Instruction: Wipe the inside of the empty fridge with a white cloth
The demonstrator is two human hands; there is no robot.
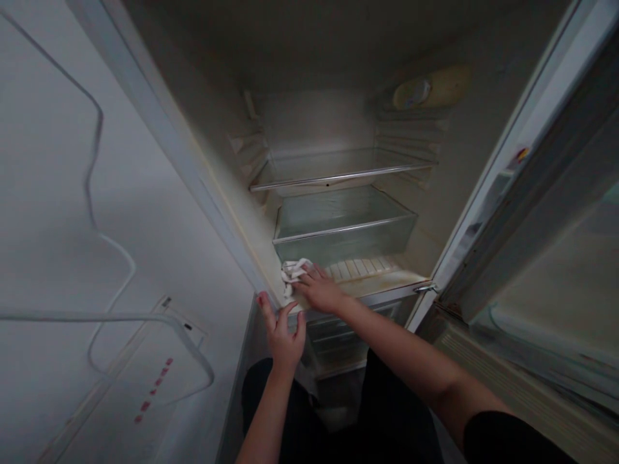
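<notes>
A crumpled white cloth (291, 272) with dark lines lies on the refrigerator floor (370, 283) at ten o'clock from the right hand (319, 290), fingers touching it, grip unclear; the left hand (284, 336) spreads wide.

My cloth (293, 269) is white with darker markings, and my sleeve (512, 438) is black. The fridge liner (430, 225) is dingy off-white, its pale floor (362, 267) striped with dark lines and stained yellow-brown. I see a grey-green glass shelf (319, 165) and drawer (348, 245), a yellowed lamp housing (447, 88), a whitish cable (97, 316) and red lettering (145, 406).
</notes>
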